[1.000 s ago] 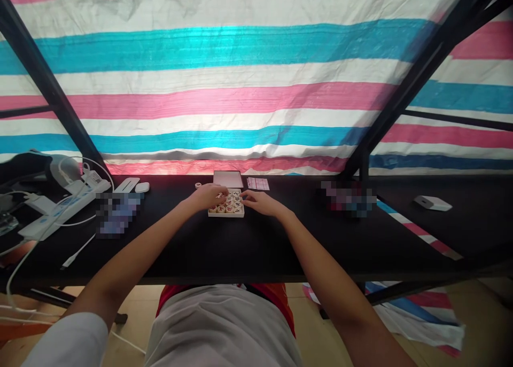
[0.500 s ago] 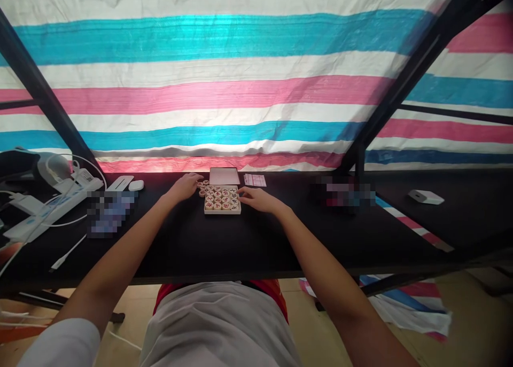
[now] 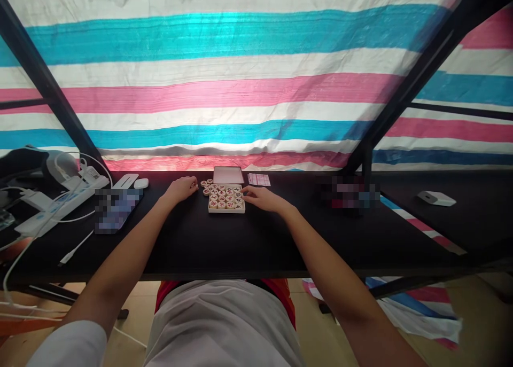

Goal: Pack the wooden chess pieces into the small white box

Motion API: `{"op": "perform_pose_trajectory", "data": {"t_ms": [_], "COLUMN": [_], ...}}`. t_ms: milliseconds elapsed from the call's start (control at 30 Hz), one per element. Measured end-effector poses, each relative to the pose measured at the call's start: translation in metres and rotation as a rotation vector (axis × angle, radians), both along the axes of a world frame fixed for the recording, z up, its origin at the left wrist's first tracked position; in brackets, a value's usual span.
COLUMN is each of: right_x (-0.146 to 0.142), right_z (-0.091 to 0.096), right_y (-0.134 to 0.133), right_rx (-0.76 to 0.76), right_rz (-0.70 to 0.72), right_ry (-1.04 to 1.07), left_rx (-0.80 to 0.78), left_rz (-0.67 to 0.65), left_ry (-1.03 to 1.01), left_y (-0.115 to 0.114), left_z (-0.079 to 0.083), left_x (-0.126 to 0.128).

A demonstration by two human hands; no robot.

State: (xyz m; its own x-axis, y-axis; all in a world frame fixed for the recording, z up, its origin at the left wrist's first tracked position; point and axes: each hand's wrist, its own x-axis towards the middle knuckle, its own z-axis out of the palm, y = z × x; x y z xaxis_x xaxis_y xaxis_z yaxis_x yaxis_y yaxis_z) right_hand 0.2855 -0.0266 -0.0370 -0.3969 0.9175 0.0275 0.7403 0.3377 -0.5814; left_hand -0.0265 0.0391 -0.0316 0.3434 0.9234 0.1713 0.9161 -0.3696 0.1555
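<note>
A shallow white box (image 3: 226, 211) on the black table holds rows of round Chinese chess pieces (image 3: 222, 198) with red and black characters. Several loose pieces (image 3: 206, 192) lie by its back left corner. Just left of these, my left hand (image 3: 182, 189) is closed with curled fingers. What its fingertips hold, if anything, is too small to make out. At the box's right edge rests my right hand (image 3: 259, 198), with thumb and forefinger apart and their tips against the rim. The box's lid (image 3: 228, 175) lies inside up behind it.
Pink-and-white cards (image 3: 259, 180) lie right of the lid. To the left are a blurred phone (image 3: 118, 212), a white cable (image 3: 76, 248), a white earbud case (image 3: 141, 183) and a power strip (image 3: 64, 207). A white charger (image 3: 436, 198) sits far right. Striped sheeting (image 3: 240, 94) hangs behind.
My left hand has drawn back leftward from the loose pieces, its fingers now more curled. My right hand stays at the box's edge. The whole view has shifted slightly.
</note>
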Motion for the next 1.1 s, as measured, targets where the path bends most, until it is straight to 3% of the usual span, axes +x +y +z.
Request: {"op": "perform_pose_trajectory", "data": {"t_ms": [167,300,400,567,767,833,933,1100], "right_x": [0.001,0.0,-0.001,-0.001,-0.001,-0.002,-0.002,0.0], "right_z": [-0.003,-0.002,0.0,-0.001,-0.001,0.0,0.002,0.001], "right_y": [0.004,0.003,0.002,0.002,0.001,0.0,-0.001,-0.001], "right_rx": [0.017,0.036,0.035,0.04,0.028,0.019,0.006,0.0], "right_rz": [0.002,-0.006,0.0,0.004,0.002,0.004,-0.003,0.008], "right_ry": [0.002,-0.016,-0.026,-0.03,-0.012,-0.005,0.003,0.014], "left_rx": [0.013,0.03,0.008,0.02,0.099,0.167,0.096,-0.031], "left_rz": [-0.18,-0.332,-0.376,-0.415,-0.479,-0.401,-0.304,-0.315], "left_ry": [-0.291,-0.085,0.018,-0.039,0.024,-0.029,-0.054,-0.094], "left_y": [-0.008,-0.006,0.001,0.01,0.001,-0.004,-0.011,-0.018], "left_z": [0.016,0.017,0.008,0.0,0.014,0.015,0.007,-0.006], "left_x": [0.048,0.099,0.115,0.108,0.097,0.083,0.052,0.021]}}
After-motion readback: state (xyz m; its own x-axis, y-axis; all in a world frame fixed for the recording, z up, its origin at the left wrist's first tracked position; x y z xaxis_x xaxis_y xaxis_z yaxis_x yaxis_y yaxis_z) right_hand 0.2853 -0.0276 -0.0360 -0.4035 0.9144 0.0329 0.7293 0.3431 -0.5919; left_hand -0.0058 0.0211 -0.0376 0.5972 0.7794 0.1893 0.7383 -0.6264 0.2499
